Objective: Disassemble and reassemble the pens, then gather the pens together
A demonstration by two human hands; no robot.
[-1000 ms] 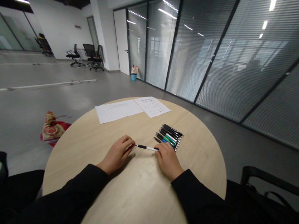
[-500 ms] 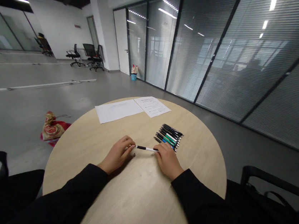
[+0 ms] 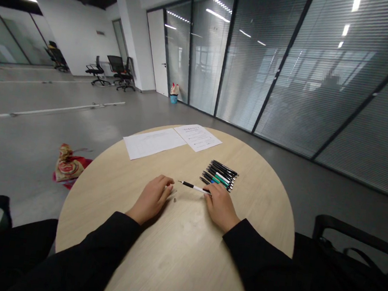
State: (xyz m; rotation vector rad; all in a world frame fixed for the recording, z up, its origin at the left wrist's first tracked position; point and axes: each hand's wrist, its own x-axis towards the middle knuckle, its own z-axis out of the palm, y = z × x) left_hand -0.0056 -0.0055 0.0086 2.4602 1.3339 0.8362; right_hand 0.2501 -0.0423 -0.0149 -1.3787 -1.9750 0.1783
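Observation:
My right hand (image 3: 220, 205) grips a pen (image 3: 194, 187) with a white barrel and a black grip section. The pen slants up to the left, its thin tip pointing at my left hand (image 3: 152, 199). That hand rests on the tabletop, thumb and forefinger close together in a pinch. Something small and pale seems to show at its fingertips, too small to name. Just below them lies a tiny dark piece (image 3: 174, 200). Beyond my right hand, several pens (image 3: 220, 174) lie side by side in a row, mostly black, some with white, green or blue.
Two printed paper sheets (image 3: 155, 143) lie at the far side of the round wooden table (image 3: 173, 264). Black chairs (image 3: 24, 247) stand at both sides. On the floor to the left sits a red and tan bag (image 3: 68, 166).
The pen's left end has come away from my left fingers and swung up and away. My right hand still grips its other end. The left hand has barely moved.

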